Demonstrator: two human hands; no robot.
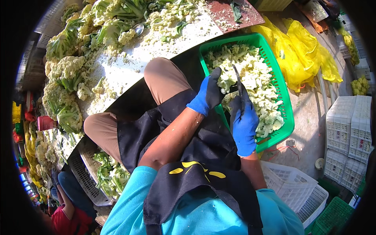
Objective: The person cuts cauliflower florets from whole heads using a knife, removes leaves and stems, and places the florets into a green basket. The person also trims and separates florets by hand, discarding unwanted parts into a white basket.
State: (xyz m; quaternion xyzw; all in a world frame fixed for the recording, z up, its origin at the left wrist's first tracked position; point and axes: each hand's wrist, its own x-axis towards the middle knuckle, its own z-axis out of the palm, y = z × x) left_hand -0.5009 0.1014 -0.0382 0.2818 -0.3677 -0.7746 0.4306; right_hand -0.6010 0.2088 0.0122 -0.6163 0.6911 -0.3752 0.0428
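My left hand [209, 92], in a blue glove with a dark coated palm, grips a piece of cauliflower [226, 81]. In my right hand [244, 123], gloved alike, is a knife [238, 77] whose dark blade points up beside that piece. Both hands are over the near side of a green plastic basket [289, 117], which holds many cut cauliflower florets [255, 76]. My fingers partly hide where the blade meets the piece.
Cauliflower heads [66, 69], crumbs and a metal spoon [138, 30] lie on the white table [123, 76]. Yellow mesh bags [296, 53] lie beyond the basket. White crates [288, 182] stand at right. Trimmings fill a crate [100, 196] at lower left, near another person [72, 217].
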